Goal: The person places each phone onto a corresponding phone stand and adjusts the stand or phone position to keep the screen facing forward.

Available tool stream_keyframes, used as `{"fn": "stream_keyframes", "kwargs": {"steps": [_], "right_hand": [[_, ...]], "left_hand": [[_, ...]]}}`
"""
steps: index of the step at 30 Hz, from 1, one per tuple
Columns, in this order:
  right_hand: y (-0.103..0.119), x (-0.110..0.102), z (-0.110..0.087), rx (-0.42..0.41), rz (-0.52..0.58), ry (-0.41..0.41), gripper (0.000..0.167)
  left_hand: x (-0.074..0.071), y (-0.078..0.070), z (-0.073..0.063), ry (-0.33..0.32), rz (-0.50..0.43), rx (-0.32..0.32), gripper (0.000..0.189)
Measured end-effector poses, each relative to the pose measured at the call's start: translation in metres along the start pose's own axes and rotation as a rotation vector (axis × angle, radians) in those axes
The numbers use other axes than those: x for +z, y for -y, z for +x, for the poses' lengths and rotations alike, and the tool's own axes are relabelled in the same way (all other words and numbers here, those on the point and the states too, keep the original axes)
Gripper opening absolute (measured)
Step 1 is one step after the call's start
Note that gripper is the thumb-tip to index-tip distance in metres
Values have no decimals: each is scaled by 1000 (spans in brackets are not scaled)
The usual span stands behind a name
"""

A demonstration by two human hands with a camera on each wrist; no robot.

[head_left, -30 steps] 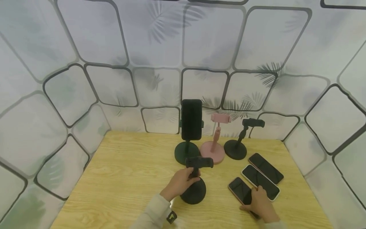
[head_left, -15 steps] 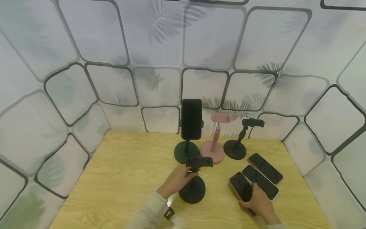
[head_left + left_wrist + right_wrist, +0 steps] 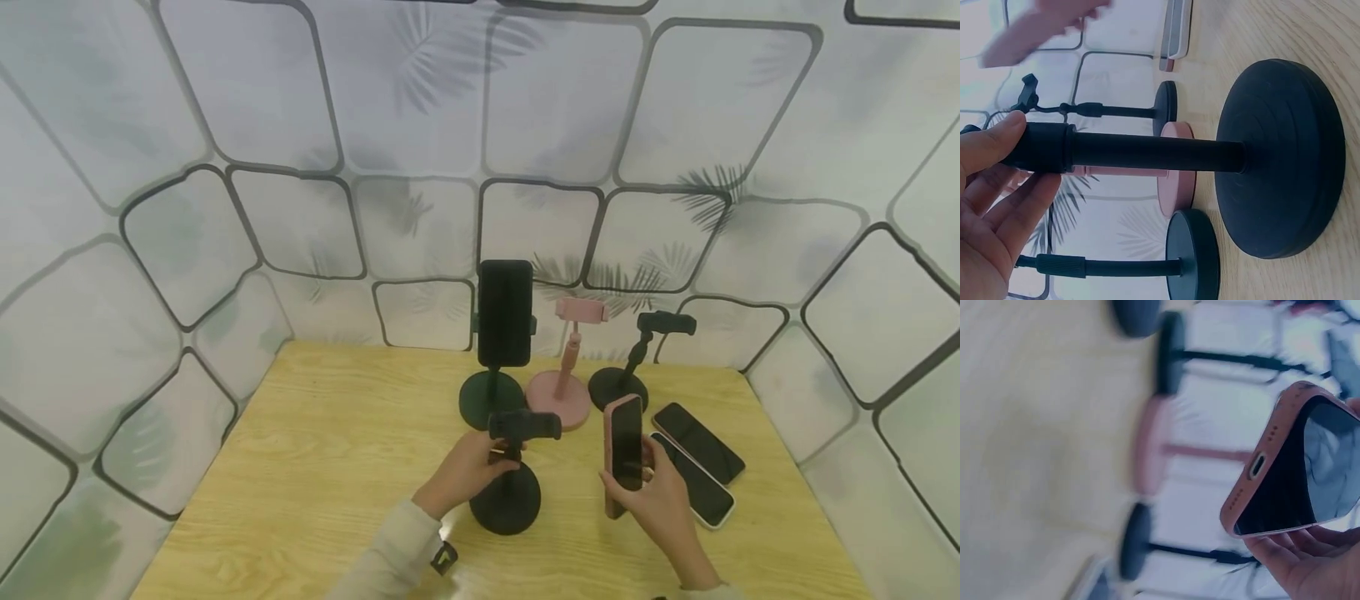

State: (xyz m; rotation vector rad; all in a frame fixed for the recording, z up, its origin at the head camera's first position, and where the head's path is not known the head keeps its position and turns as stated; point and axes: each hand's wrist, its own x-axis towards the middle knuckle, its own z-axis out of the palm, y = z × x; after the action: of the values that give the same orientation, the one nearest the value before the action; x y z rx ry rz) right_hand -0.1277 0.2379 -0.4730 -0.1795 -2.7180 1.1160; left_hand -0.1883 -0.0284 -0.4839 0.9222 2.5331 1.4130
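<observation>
My left hand (image 3: 465,475) grips the upper post of a black phone stand (image 3: 507,504), just below its empty clamp. In the left wrist view the thumb and fingers wrap the collar of that stand, whose round base (image 3: 1279,159) sits flat on the table. My right hand (image 3: 663,500) holds a smartphone (image 3: 626,446) in a pink case, raised and tilted upright, screen facing my body. The right wrist view shows the phone's bottom edge (image 3: 1259,465) with its charging port, fingers along its side.
Behind stand a green phone stand (image 3: 480,404) bearing a black phone (image 3: 505,312), a pink stand (image 3: 558,400) and another black stand (image 3: 611,385). Two more phones lie at the right: a pink-edged phone (image 3: 697,442) and a white-edged phone (image 3: 708,496). A patterned curtain (image 3: 420,225) backs the wooden table (image 3: 300,467).
My right hand has picked the pink-cased phone up off the table, turned it upright and brought it leftward toward the black stand. The left hand stays on the post.
</observation>
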Motion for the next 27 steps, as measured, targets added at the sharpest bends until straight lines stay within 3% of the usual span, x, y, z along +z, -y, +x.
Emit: {"fn": "stream_keyframes", "kwargs": {"steps": [5,12,18,27], "right_hand": [[42,-8,-10,-97,177,-56,68],[91,-13,-20,-198,381,-18,65],[119,-5,-22,-188,426,-18,66],[134,3,-24,-187,472,-5,61]], "left_hand": [[-1,-3,-1,-18,22,-15,26],[-1,-4,-1,-30,32,-36,26],[0,-1,1,-45,30,16,26],[0,0,0,-50,31,38,31]]}}
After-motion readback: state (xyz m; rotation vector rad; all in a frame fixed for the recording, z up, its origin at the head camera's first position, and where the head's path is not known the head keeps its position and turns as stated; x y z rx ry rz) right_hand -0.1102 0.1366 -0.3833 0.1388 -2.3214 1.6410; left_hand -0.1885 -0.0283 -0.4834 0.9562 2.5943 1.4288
